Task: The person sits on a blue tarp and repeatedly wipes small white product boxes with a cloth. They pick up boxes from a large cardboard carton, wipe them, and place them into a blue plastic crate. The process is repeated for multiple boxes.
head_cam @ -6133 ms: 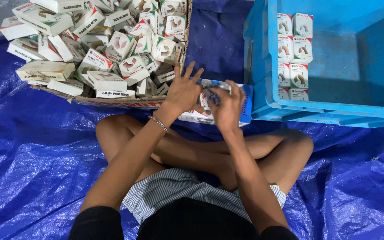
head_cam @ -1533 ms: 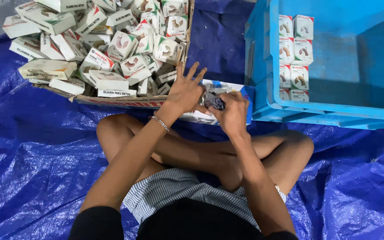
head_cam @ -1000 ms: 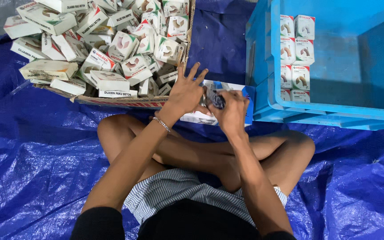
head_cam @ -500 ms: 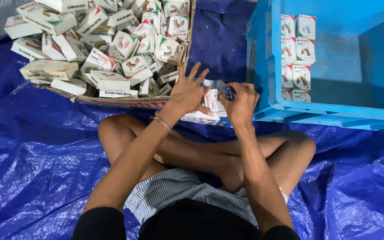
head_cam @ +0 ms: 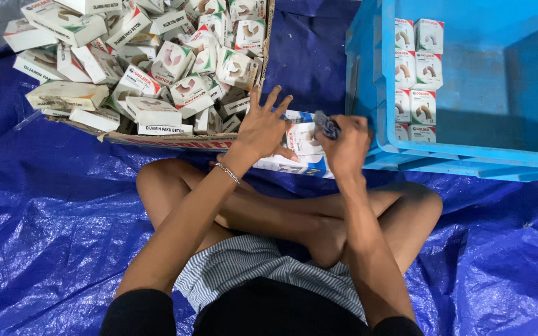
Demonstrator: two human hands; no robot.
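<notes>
Currently the person sits cross-legged on a blue tarp (head_cam: 51, 230), both arms stretched forward. The left hand (head_cam: 261, 129) lies flat with fingers spread wide, palm down on a row of small boxes (head_cam: 299, 144) lined up in front of the shins; a thin bracelet (head_cam: 226, 172) circles that wrist. The right hand (head_cam: 345, 140) is curled closed around a small dark object (head_cam: 326, 124) — its upper end sticks out above the thumb and forefinger; what the object is cannot be made out. This hand hovers at the right end of the row, just beside the near left corner of the blue crate (head_cam: 468, 158).

Inside the crate, against its left wall, small white boxes (head_cam: 418, 74) stand packed upright in neat pairs, two across; the remainder of the crate floor shows bare blue plastic.

At the tarp's far left corner a shallow cardboard tray (head_cam: 175, 140) holds a loose heap of cartons (head_cam: 151, 62) — white with red and green print, lying at all angles, some flat, some on edge. The tray's near edge touches the left end of the row under the spread hand.

The person wears striped shorts (head_cam: 250, 270) and a dark top; knees rest on the tarp to either side.
</notes>
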